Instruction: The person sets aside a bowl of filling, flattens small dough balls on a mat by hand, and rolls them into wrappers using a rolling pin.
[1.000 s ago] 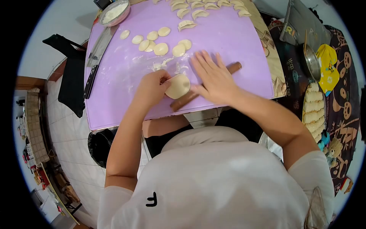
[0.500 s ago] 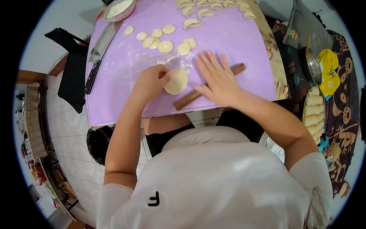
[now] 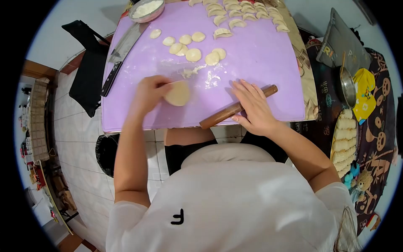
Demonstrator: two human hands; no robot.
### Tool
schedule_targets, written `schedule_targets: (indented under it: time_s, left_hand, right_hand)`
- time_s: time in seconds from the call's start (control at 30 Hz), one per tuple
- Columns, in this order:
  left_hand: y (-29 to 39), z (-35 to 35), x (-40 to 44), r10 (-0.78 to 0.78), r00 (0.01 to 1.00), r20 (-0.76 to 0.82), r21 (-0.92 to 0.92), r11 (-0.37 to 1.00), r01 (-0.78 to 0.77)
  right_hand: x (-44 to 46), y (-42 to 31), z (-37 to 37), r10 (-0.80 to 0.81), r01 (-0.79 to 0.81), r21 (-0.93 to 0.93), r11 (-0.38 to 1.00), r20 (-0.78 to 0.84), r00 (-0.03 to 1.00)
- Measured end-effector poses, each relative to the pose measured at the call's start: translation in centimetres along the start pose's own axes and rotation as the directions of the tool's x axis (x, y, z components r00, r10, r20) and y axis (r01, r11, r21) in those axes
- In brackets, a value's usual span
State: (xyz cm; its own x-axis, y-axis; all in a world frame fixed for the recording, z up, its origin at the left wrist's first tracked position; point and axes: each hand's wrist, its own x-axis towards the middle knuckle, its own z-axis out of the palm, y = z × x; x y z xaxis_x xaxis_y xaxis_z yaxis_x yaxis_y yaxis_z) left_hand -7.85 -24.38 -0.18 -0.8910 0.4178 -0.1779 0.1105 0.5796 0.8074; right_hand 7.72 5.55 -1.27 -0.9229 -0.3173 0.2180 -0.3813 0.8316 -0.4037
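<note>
dough round (image 3: 178, 93) in hand, rolling pin (image 3: 220, 116) apart

left hand (image 3: 151, 93) blurred, pinching the round's edge over the purple mat (image 3: 268, 54). right hand (image 3: 255, 107) rests across the pin, fingers extended. likely the rolling step; another pass would call for the round flat, left hand clear.

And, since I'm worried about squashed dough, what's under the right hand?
Under the right hand runs the brown rolling pin, an end showing on either side, over the purple mat. What the palm and fingers cover can't be seen, so anything else there is hidden.
</note>
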Motion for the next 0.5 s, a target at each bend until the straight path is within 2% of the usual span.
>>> schedule_targets:
  time_s: [0.03,0.1,0.13,0.17,0.23,0.3,0.37,0.47,0.5]
  left_hand:
    - [-1.7,-2.1,-0.2,-0.077,0.997,-0.017,-0.009,0.997,0.077]
    - [-6.2,-5.3,0.2,-0.078,0.991,-0.111,0.096,0.991,0.089]
    - [-6.0,-6.0,0.2,-0.075,0.985,-0.158,0.145,0.984,0.098]
    - [-5.7,-5.9,0.8,0.017,0.980,-0.200,0.215,0.976,0.027]
    - [-0.8,-3.6,2.6,0.203,0.944,-0.261,0.355,0.929,-0.102]
    - [2.1,-0.5,6.3,0.365,0.913,-0.180,0.386,0.880,-0.276]
    - [3.4,2.5,10.4,0.335,0.940,-0.066,0.500,0.827,-0.259]
    - [3.8,4.5,12.1,0.415,0.908,-0.054,0.656,0.701,-0.281]
    - [4.4,4.0,11.6,0.331,0.943,-0.033,0.566,0.784,-0.255]
  right_hand:
    - [0.0,0.2,0.1,-0.026,0.025,-0.015,1.000,-0.001,1.000]
    - [0.0,0.4,0.3,-0.074,0.074,-0.048,0.996,-0.003,0.997]
    - [0.1,0.5,0.5,-0.082,0.081,-0.041,0.996,-0.036,0.996]
    - [0.1,0.4,0.7,-0.090,0.088,-0.035,0.996,-0.066,0.994]
    - [0.1,0.3,0.7,-0.102,0.099,-0.028,0.995,-0.105,0.989]
    - [-0.1,0.3,0.6,-0.102,0.099,-0.029,0.995,-0.124,0.987]
    - [-0.2,0.2,0.7,-0.107,0.105,-0.024,0.994,-0.144,0.984]
    - [-0.5,0.5,0.8,-0.106,0.104,-0.017,0.994,-0.173,0.979]
    - [-0.5,0.6,0.8,-0.106,0.105,-0.013,0.994,-0.185,0.977]
